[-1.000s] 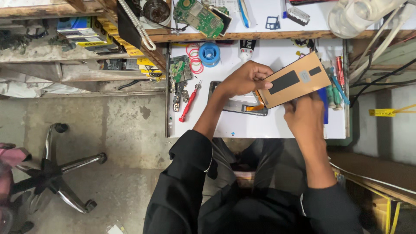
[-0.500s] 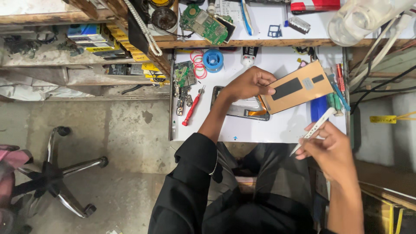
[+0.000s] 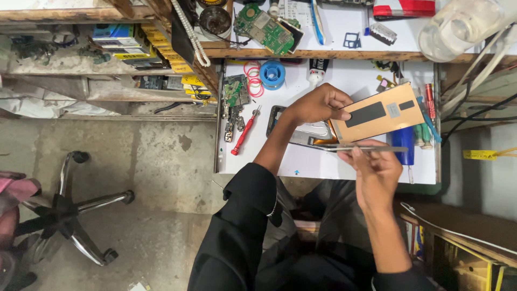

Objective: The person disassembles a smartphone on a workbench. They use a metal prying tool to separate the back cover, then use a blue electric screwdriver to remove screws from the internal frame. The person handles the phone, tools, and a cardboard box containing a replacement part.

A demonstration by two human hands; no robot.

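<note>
Flat tan rectangular panel, thin metal tool

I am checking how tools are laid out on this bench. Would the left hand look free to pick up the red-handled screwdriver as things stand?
Probably not at once: the left hand is holding the tan panel. The red-handled screwdriver lies uncovered on the white desk beside that forearm, so nothing blocks the way.

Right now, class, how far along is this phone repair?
Done: the phone lies opened on the white mat. In hand: the left hand holds up the tan panel, and the right hand holds a thin metal tool at its lower edge. Left: the panel is not yet seated flat on the phone.
</note>
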